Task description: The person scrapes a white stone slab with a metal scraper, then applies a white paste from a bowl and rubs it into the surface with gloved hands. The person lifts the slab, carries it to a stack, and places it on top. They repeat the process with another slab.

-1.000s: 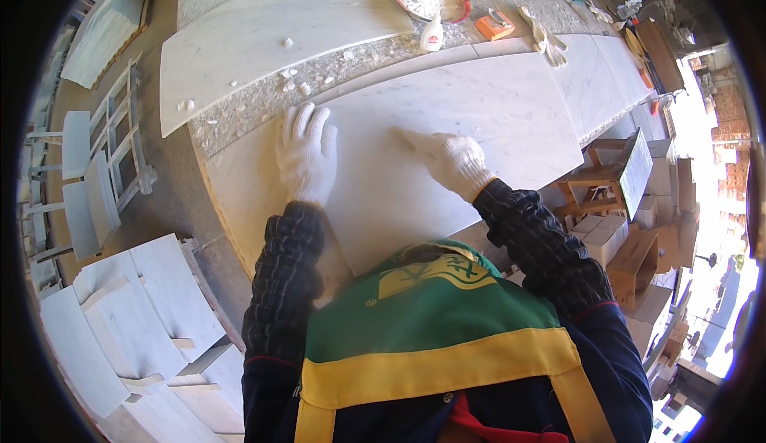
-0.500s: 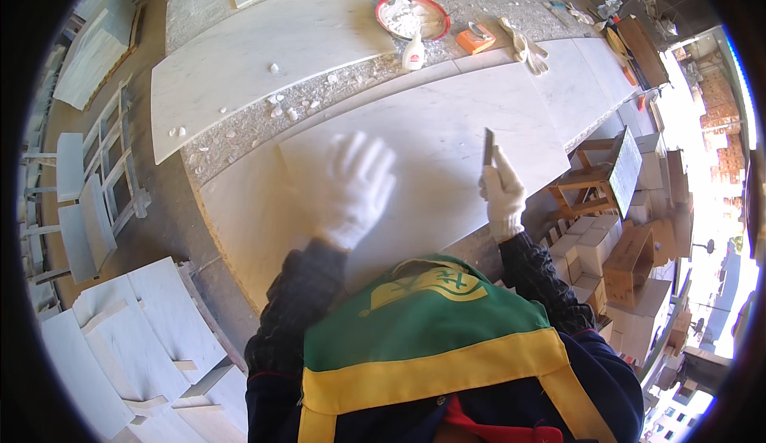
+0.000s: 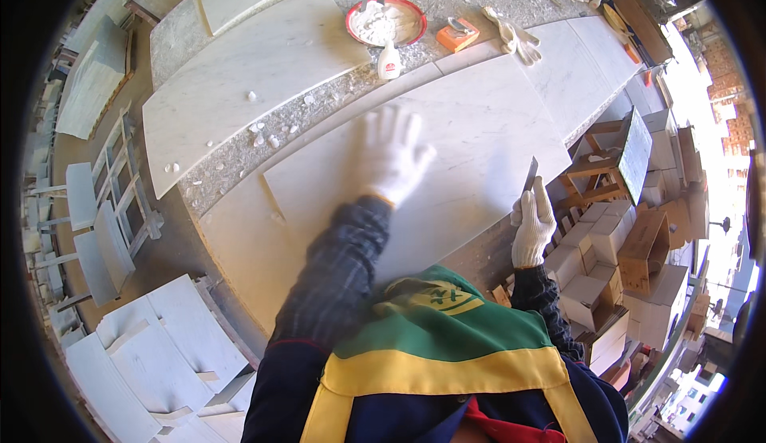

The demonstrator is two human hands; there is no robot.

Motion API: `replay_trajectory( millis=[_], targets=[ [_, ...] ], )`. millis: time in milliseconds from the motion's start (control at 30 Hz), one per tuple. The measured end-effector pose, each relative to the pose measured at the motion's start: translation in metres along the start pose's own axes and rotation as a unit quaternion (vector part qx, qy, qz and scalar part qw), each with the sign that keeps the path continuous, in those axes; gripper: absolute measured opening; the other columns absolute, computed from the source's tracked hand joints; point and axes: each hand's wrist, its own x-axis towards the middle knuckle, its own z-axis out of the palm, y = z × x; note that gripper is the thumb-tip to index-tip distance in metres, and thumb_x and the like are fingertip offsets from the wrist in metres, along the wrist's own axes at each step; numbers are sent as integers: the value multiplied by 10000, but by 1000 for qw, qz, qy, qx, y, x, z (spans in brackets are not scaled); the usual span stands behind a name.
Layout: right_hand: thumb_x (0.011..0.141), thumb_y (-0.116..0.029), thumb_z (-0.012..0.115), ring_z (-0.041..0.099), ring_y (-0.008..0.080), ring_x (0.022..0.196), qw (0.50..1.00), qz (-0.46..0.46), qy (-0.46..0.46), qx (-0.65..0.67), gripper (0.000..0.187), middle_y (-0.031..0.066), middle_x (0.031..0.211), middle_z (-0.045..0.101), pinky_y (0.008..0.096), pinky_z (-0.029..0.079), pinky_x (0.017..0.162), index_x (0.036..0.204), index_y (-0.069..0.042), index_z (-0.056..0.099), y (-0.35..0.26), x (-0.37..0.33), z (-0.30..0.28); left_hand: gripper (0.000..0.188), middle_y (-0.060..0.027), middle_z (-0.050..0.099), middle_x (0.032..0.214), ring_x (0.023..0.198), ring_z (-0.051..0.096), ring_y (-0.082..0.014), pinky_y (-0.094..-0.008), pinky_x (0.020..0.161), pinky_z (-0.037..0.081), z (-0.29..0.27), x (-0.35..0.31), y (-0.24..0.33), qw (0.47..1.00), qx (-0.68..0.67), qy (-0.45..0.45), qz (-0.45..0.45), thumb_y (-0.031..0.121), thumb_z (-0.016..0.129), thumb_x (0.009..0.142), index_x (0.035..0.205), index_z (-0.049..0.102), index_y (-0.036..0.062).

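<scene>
My left hand [image 3: 395,156], in a white knit glove, is spread flat over a pale marble slab [image 3: 471,140]; motion blurs it, and I cannot tell whether the palm touches. Off the slab's right front edge, my gloved right hand [image 3: 533,228] grips a putty knife [image 3: 531,173] with its narrow metal blade pointing up. Beyond the slab stands a red-rimmed basin [image 3: 423,35] of white paste with blades sticking out of it. A white bottle [image 3: 389,62] stands just in front of the basin. To its right are an orange box [image 3: 457,39] and a pair of loose gloves [image 3: 515,36].
Another marble slab [image 3: 239,68] lies farther back, with white lumps [image 3: 257,128] scattered along the gap. Stacked slabs [image 3: 159,355] are at lower left, beside a pale rack [image 3: 128,180]. Cartons [image 3: 594,244] and a wooden stand [image 3: 598,164] crowd the right side.
My left hand has swept right and farther across the slab. My right hand, still holding the putty knife, has shifted right and nearer. The whole view has turned slightly.
</scene>
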Motion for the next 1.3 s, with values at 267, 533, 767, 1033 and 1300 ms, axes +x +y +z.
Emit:
replay_trajectory(
  millis=[267, 533, 767, 1033, 1300],
  targets=[
    [1043, -95, 637, 506, 47, 678, 995, -7, -97, -27, 450, -1, 823, 601, 209, 418, 578, 1482, -16, 577, 8, 12, 38, 539, -181, 335, 1669, 1534, 299, -396, -551, 1271, 190, -147, -172, -197, 890, 350, 28, -290, 322, 572, 1031, 1538, 475, 169],
    [1005, -127, 656, 532, 60, 661, 956, -46, -263, -121, 349, -1, 795, 620, 225, 453, 568, 1338, -33, 698, -34, 103, 134, 474, -203, 464, 1568, 1487, 365, -445, -565, 1231, 292, -135, -194, -72, 962, 108, 50, -245, 275, 616, 1022, 1464, 569, 111],
    [984, -184, 659, 549, 99, 611, 898, -74, -379, -210, 203, 0, 768, 651, 255, 444, 537, 1076, -54, 785, -57, 227, 236, 432, -228, 550, 1479, 1456, 408, -464, -580, 1239, 267, -105, -167, -39, 976, -79, 10, -201, 271, 581, 1034, 1395, 608, 34],
    [923, -139, 691, 709, 307, 863, 421, -514, -390, -638, 112, 85, 952, 745, 379, 592, 801, 1008, -123, 762, -45, 294, 303, 442, -254, 513, 1512, 1469, 381, -481, -598, 1242, 241, -104, -171, -42, 971, -11, 10, -237, 278, 566, 1042, 1407, 594, 30],
    [891, -204, 699, 731, 357, 975, 687, -488, -335, -421, 236, 170, 1026, 751, 433, 595, 853, 1093, -86, 731, -44, 281, 256, 557, -242, 464, 1560, 1487, 338, -489, -662, 1235, 163, -106, -164, -34, 954, 99, -30, -282, 378, 587, 1022, 1482, 524, 71]
  ],
)
